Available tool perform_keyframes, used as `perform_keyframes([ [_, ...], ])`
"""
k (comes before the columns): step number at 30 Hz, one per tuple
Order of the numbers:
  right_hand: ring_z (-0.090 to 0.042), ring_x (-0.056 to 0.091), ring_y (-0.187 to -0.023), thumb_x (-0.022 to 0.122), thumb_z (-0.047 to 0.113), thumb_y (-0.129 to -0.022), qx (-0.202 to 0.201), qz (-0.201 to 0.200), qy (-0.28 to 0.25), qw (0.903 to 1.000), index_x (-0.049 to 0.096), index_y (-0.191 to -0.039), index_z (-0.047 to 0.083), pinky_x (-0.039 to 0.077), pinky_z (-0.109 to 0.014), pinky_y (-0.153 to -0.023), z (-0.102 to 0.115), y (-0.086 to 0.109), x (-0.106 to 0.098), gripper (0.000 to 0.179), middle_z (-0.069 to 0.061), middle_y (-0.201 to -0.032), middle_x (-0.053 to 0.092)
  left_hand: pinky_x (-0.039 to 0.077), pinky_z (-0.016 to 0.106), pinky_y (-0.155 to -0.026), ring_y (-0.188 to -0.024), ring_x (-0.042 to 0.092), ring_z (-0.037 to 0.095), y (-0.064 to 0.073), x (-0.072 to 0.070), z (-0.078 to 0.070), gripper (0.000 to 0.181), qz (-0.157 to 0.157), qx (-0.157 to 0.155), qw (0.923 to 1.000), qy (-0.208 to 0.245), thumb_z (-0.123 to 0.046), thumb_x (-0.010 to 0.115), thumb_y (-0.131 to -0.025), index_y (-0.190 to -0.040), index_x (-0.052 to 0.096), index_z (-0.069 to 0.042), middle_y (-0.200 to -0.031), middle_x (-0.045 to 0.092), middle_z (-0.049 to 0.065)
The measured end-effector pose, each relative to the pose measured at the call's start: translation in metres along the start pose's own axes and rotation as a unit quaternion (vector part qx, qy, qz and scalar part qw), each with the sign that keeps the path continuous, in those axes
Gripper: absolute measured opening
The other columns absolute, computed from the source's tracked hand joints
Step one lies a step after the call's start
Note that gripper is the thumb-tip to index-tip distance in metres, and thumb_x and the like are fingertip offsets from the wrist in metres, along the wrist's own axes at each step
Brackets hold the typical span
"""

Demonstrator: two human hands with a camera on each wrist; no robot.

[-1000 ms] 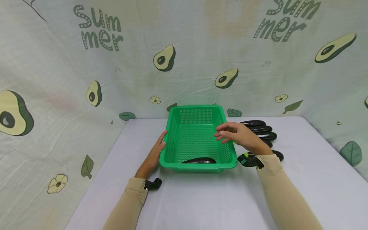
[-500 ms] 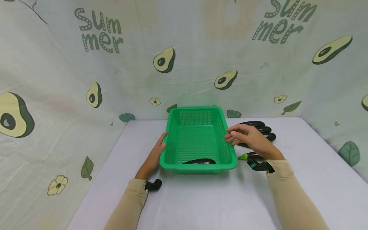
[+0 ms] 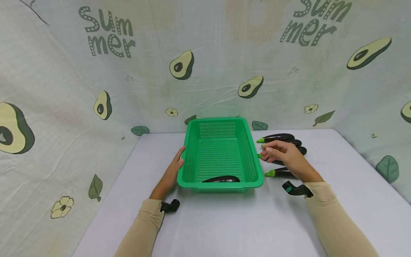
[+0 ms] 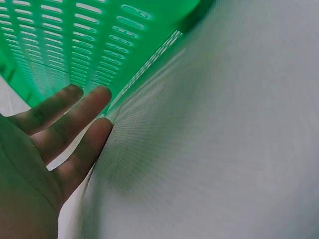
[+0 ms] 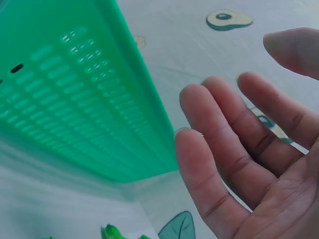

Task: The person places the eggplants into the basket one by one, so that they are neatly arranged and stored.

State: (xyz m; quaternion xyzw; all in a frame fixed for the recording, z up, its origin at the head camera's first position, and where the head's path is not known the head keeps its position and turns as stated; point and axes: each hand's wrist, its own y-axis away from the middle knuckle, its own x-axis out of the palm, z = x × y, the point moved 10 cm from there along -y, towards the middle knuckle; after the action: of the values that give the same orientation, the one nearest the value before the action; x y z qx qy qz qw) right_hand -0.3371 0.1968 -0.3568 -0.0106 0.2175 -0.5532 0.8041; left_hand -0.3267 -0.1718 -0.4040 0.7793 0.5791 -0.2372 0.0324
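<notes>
A green plastic basket (image 3: 221,186) stands on the white table, and one dark eggplant (image 3: 223,179) lies inside along its near wall. My left hand (image 3: 168,176) rests against the basket's left side, fingers extended; in the left wrist view the fingertips meet the slotted wall (image 4: 65,45). To the right of the basket, my right hand (image 3: 287,159) hovers over a group of eggplants with green stems, partly covering them. The farthest eggplant (image 3: 279,136) and the nearest eggplant (image 3: 284,173) show beside it. In the right wrist view the fingers (image 5: 194,164) are loosely bent, holding nothing.
The white table (image 3: 205,225) runs back to a cloth backdrop (image 3: 212,64) printed with avocados, leaves and lettering. Bits of green stem (image 5: 112,232) appear at the bottom of the right wrist view.
My right hand has moved from over the basket's right rim rightward to above the eggplants, uncovering more green stems. The left hand, basket and eggplant inside it have stayed put.
</notes>
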Motion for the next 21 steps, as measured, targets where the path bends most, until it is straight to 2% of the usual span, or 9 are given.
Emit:
perform_keyframes([
  [1, -0.027, 0.07, -0.097, 0.058, 0.024, -0.104, -0.002, -0.003, 0.003, 1.0, 0.061, -0.123, -0.003, 0.057, -0.04, -0.082, 0.0, 0.001, -0.002, 0.032, -0.026, -0.112, 0.066, 0.012, 0.059, -0.117, -0.151, 0.007, 0.036, 0.0, 0.0, -0.001, 0.056, -0.003, 0.001, 1.0, 0.001, -0.02, 0.025, -0.11, -0.161, 0.009, -0.005, -0.166, 0.007, 0.019],
  [3, -0.026, 0.071, -0.096, 0.057, 0.023, -0.104, -0.004, -0.009, 0.009, 0.9999, 0.062, -0.121, -0.003, 0.058, -0.038, -0.081, -0.001, 0.003, -0.005, 0.032, -0.023, -0.111, 0.067, 0.01, 0.059, -0.118, -0.151, 0.007, 0.034, -0.002, -0.001, 0.006, 0.055, -0.011, 0.004, 0.9999, 0.004, -0.02, 0.025, -0.11, -0.162, 0.01, -0.007, -0.166, 0.008, 0.018],
  [8, -0.026, 0.071, -0.094, 0.056, 0.02, -0.105, 0.005, -0.018, 0.017, 0.9997, 0.06, -0.121, -0.007, 0.058, -0.035, -0.08, -0.008, 0.016, -0.013, 0.032, -0.027, -0.109, 0.067, 0.008, 0.058, -0.118, -0.152, 0.005, 0.031, -0.006, 0.001, 0.034, 0.055, -0.024, 0.002, 0.9997, 0.007, -0.026, 0.024, -0.111, -0.163, 0.01, -0.016, -0.167, 0.007, 0.012],
  [12, -0.025, 0.071, -0.093, 0.056, 0.02, -0.105, 0.007, -0.026, 0.038, 0.9989, 0.06, -0.122, -0.008, 0.058, -0.032, -0.079, -0.012, 0.025, -0.019, 0.033, -0.027, -0.108, 0.067, 0.009, 0.059, -0.118, -0.152, 0.007, 0.03, -0.004, 0.002, 0.038, 0.056, -0.028, 0.001, 0.9995, 0.013, -0.033, 0.026, -0.11, -0.163, 0.012, -0.02, -0.167, 0.009, 0.009],
  [14, -0.023, 0.071, -0.092, 0.056, 0.02, -0.105, 0.004, -0.028, 0.042, 0.9987, 0.06, -0.122, -0.008, 0.058, -0.032, -0.079, -0.013, 0.027, -0.022, 0.033, -0.026, -0.108, 0.067, 0.01, 0.058, -0.118, -0.152, 0.008, 0.029, -0.003, 0.002, 0.032, 0.056, -0.026, 0.003, 0.9995, 0.017, -0.032, 0.026, -0.11, -0.163, 0.013, -0.02, -0.167, 0.009, 0.009],
  [20, -0.024, 0.071, -0.093, 0.056, 0.022, -0.105, 0.012, -0.039, 0.056, 0.9976, 0.061, -0.122, -0.003, 0.057, -0.032, -0.079, -0.018, 0.032, -0.035, 0.031, -0.027, -0.109, 0.067, 0.009, 0.059, -0.118, -0.152, 0.006, 0.034, 0.002, 0.0, -0.002, 0.056, -0.004, 0.003, 0.9999, 0.012, -0.02, 0.027, -0.11, -0.162, 0.011, -0.008, -0.166, 0.007, 0.017],
  [21, -0.024, 0.071, -0.093, 0.056, 0.023, -0.105, 0.014, -0.041, 0.06, 0.9972, 0.061, -0.122, -0.003, 0.057, -0.031, -0.079, -0.019, 0.032, -0.037, 0.031, -0.027, -0.109, 0.067, 0.009, 0.059, -0.118, -0.152, 0.006, 0.034, 0.002, 0.0, -0.003, 0.056, -0.004, 0.004, 1.0, 0.007, -0.019, 0.027, -0.11, -0.162, 0.01, -0.007, -0.166, 0.007, 0.017],
])
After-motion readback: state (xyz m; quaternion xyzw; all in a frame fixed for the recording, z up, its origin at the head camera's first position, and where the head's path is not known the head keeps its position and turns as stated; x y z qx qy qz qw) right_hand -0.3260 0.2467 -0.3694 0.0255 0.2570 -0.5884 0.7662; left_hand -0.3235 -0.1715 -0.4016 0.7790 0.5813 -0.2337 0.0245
